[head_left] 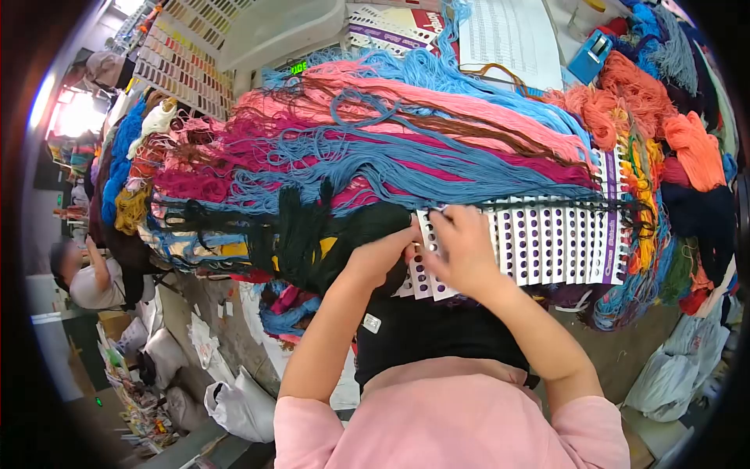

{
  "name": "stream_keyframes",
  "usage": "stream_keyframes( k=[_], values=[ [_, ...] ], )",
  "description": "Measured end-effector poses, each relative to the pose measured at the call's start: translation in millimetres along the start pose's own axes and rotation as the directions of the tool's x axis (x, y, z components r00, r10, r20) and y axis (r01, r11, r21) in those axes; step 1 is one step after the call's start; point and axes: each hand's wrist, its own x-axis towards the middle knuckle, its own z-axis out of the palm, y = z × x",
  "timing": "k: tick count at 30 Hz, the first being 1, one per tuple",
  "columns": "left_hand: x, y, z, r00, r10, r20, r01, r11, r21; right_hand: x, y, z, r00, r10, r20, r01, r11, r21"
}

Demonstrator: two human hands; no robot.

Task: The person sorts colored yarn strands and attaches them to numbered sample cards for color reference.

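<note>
White cards with rows of punched holes (547, 242) lie fanned on the worktop in front of me, overlapping one another. My left hand (383, 254) is closed, its fingertips pressed together at the left edge of the fan; what they pinch is hidden. Beneath and left of that hand lies a bundle of very dark green thread (301, 234). Over the leftmost cards, my right hand (466, 250) has bent fingers, with thumb and index finger apart and nothing plain between them. Dark strands run along the cards' upper edge.
Long blue thread (383, 168), magenta thread and pink thread (453, 109) stretch across the worktop beyond the cards. Behind are a translucent plastic tub (285, 35), a colour sample chart (183, 66), a printed sheet (508, 39) and a blue tape dispenser (590, 56). Another person (98, 277) sits at left.
</note>
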Motion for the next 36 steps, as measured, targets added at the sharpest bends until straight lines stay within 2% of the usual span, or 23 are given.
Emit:
stream_keyframes(
  k=[2, 5, 9, 10, 11, 14, 17, 18, 19, 20, 21, 22, 23, 25, 26, 27, 28, 29, 31, 33, 35, 36],
  values=[
    [7.0, -4.8, 1.4, 0.996, 0.088, 0.03, -0.083, 0.986, -0.147, -2.4, -3.1, -2.7, 0.999, 0.001, 0.045, 0.0, 1.0, -0.021],
    [20.3, -16.1, 7.9, 0.999, 0.03, 0.033, -0.023, 0.979, -0.205, -0.5, 10.6, -2.7, 0.997, 0.03, 0.07, -0.039, 0.991, 0.129],
    [17.2, -9.5, 11.4, 0.994, -0.037, -0.107, 0.025, 0.993, -0.115, 1.1, 12.7, -2.4, 0.992, 0.122, 0.04, -0.128, 0.962, 0.242],
    [13.3, -10.5, 5.1, 0.993, -0.024, -0.113, -0.001, 0.977, -0.212, 0.4, 11.0, -3.6, 0.99, 0.139, 0.035, -0.143, 0.961, 0.236],
    [5.5, -13.2, -5.0, 0.999, 0.012, -0.05, -0.033, 0.895, -0.445, -1.4, 12.3, -2.1, 0.991, 0.133, 0.028, -0.136, 0.962, 0.235],
    [-15.3, -13.8, -32.3, 0.967, 0.149, 0.204, 0.065, 0.633, -0.771, -3.4, 16.0, 2.4, 0.993, 0.118, -0.015, -0.111, 0.967, 0.228],
    [-12.7, -9.8, -33.1, 0.893, 0.269, 0.361, 0.145, 0.587, -0.796, -2.3, 21.9, 3.0, 0.993, 0.121, 0.002, -0.114, 0.931, 0.348],
    [-6.8, -2.7, -25.9, 0.872, 0.247, 0.424, 0.171, 0.656, -0.735, -0.6, 21.1, -0.2, 0.98, 0.197, 0.032, -0.185, 0.838, 0.514],
    [-4.7, 6.6, -12.1, 0.939, 0.111, 0.325, 0.073, 0.86, -0.504, -0.2, 20.8, -0.1, 0.962, 0.27, 0.039, -0.242, 0.777, 0.581],
    [-4.9, 17.5, 4.3, 0.984, 0.014, 0.18, 0.024, 0.978, -0.207, -0.2, 20.3, 0.5, 0.938, 0.343, 0.051, -0.294, 0.707, 0.643],
    [-5.4, 22.3, 13.2, 0.999, -0.032, 0.008, 0.031, 0.992, 0.118, -0.8, 20.3, 1.5, 0.907, 0.416, 0.069, -0.341, 0.629, 0.699],
    [-0.7, 13.4, 11.3, 0.997, 0.079, 0.005, -0.079, 0.996, 0.031, -1.1, 22.6, 5.6, 0.942, 0.332, -0.036, -0.245, 0.76, 0.602],
    [1.3, 7.5, -1.8, 0.991, 0.137, -0.012, -0.135, 0.987, 0.086, -2.5, 25.1, 9.8, 0.971, 0.236, -0.03, -0.195, 0.861, 0.47],
    [-27.0, 25.3, -20.2, 0.974, -0.036, -0.225, 0.024, 0.998, -0.056, -0.1, 12.5, 6.1, 0.979, 0.202, 0.004, -0.2, 0.962, 0.187],
    [-36.2, 17.4, -61.1, 0.995, 0.024, -0.098, -0.026, 0.999, -0.02, -1.1, 12.1, 7.9, 0.983, 0.182, 0.028, -0.184, 0.974, 0.135],
    [-52.6, 23.6, -84.6, 0.969, -0.068, -0.238, 0.008, 0.97, -0.243, -1.1, 11.1, 8.9, 0.981, 0.194, 0.022, -0.195, 0.974, 0.118],
    [-69.0, 21.8, -123.5, 0.97, 0.029, -0.24, -0.102, 0.95, -0.297, -0.1, 9.9, 9.7, 0.979, 0.202, 0.016, -0.202, 0.974, 0.102],
    [-88.4, 23.3, -154.1, 0.921, 0.066, -0.384, -0.201, 0.926, -0.321, 0.4, 8.9, 10.8, 0.978, 0.208, 0.012, -0.208, 0.974, 0.086],
    [-119.2, 25.4, -211.1, 0.858, 0.196, -0.474, -0.435, 0.768, -0.47, -1.1, 11.3, 15.4, 0.977, 0.211, 0.007, -0.211, 0.972, 0.101],
    [-141.0, 23.0, -267.5, 0.677, 0.197, -0.71, -0.62, 0.672, -0.405, -1.5, 10.1, 15.2, 0.982, 0.189, 0.003, -0.189, 0.978, 0.083],
    [-169.1, 29.1, -263.5, 0.652, 0.138, -0.745, -0.657, 0.593, -0.465, 0.4, 8.1, 12.8, 0.987, 0.162, -0.012, -0.161, 0.985, 0.057],
    [-176.7, 33.0, -228.0, 0.753, 0.256, -0.607, -0.603, 0.638, -0.478, -0.3, 7.9, 12.9, 0.987, 0.157, -0.02, -0.155, 0.986, 0.056]
  ],
)
